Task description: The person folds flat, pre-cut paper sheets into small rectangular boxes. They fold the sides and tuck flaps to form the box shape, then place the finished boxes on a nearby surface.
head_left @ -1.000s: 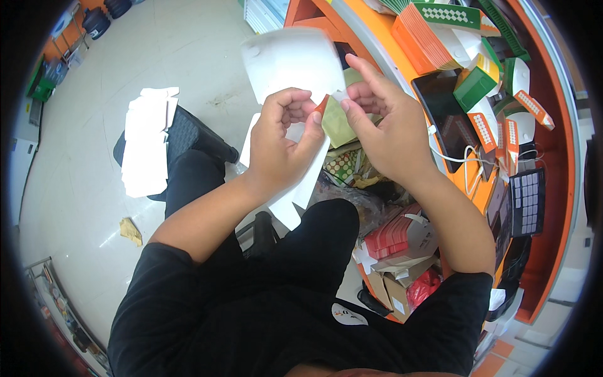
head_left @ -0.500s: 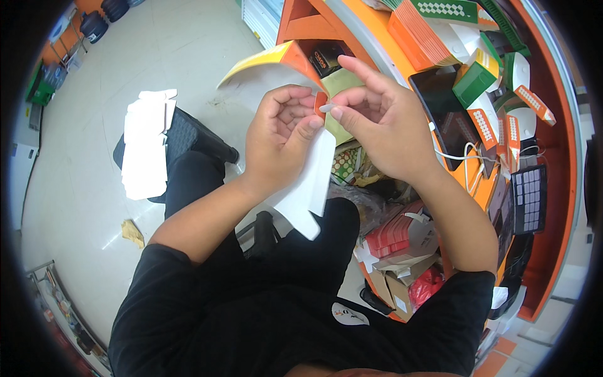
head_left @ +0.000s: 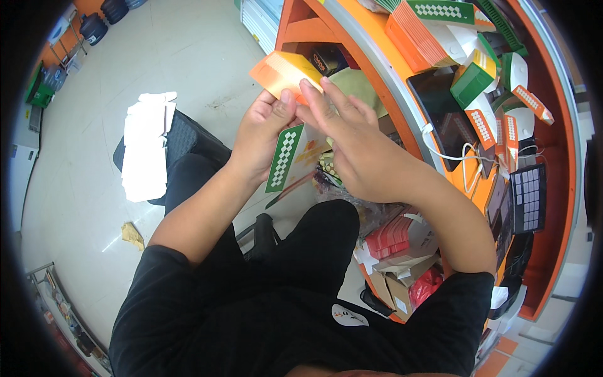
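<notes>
A cardboard carton (head_left: 293,71), partly folded, is held up in front of me. Its upper part is orange and yellow, and a green panel with white diamonds hangs below. My left hand (head_left: 264,129) grips the carton from the left, thumb on its lower orange edge. Reaching in from the right, my right hand (head_left: 367,147) has its fingers extended against the carton's right side. Part of the carton is hidden behind that hand. White flat carton blanks (head_left: 146,147) lie on a dark stool (head_left: 195,135) to the left.
At the right, an orange counter (head_left: 411,78) carries stacked orange cartons (head_left: 418,41), folded green-and-white boxes (head_left: 474,81), a dark screen (head_left: 440,113), white cables and a keypad (head_left: 529,198). Below it stands an open box (head_left: 399,295) with red items. A crumpled brown scrap (head_left: 132,234) lies on the floor.
The carton has turned from its white inside to its printed side, with orange and green faces showing. My left hand has shifted slightly left, and my right hand has moved down and left.
</notes>
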Motion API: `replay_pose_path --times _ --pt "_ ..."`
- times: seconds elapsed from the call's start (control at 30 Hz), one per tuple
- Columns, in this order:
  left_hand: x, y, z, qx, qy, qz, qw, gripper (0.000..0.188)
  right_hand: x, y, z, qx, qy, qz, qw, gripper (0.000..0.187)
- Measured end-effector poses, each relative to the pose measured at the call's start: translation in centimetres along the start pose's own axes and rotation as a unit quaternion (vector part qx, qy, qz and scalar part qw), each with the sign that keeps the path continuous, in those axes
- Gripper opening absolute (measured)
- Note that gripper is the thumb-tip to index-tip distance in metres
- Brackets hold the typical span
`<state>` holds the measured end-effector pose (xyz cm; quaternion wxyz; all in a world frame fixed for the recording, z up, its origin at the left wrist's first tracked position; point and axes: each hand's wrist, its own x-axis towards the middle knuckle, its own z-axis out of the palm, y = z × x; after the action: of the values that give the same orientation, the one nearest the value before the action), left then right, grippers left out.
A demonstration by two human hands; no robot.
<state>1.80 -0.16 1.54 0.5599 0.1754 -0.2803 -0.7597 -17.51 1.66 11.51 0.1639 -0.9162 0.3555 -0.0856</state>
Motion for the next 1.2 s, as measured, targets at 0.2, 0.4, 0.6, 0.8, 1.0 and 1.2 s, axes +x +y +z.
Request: replay_pose_path --times 0.2,0.4,0.6,0.8,1.0,1.2 --pt "1.0 3.1 -1.6 -0.212 -0.064 -0.15 0.964 0.059 0.4 1.6 -0.7 -0.044 0.088 0.055 0.994 0.092" --pt "1.4 1.9 -4.3 -0.2 -0.174 -0.108 0.958 0.061 1.0 2.2 -1.5 0.013 0.147 0.004 0.989 0.071" --pt "0.1 0.6 -2.6 -0.232 -0.171 -0.141 0.947 0.054 0.6 1.5 -1.7 0.066 0.224 0.037 0.972 0.043" --pt "-1.5 0.5 0.3 0.179 -0.153 0.036 0.971 0.044 0.4 1.6 -1.7 0.13 0.348 0.057 0.927 0.029" --pt "-2.0 1.6 1.3 0.545 -0.202 0.247 0.776 0.035 0.5 0.8 -1.7 -0.019 0.26 0.05 0.964 0.035" --pt "-2.6 0.1 3.0 0.534 -0.025 0.16 0.83 0.035 0.2 0.3 0.8 -0.009 0.193 -0.026 0.981 0.035"
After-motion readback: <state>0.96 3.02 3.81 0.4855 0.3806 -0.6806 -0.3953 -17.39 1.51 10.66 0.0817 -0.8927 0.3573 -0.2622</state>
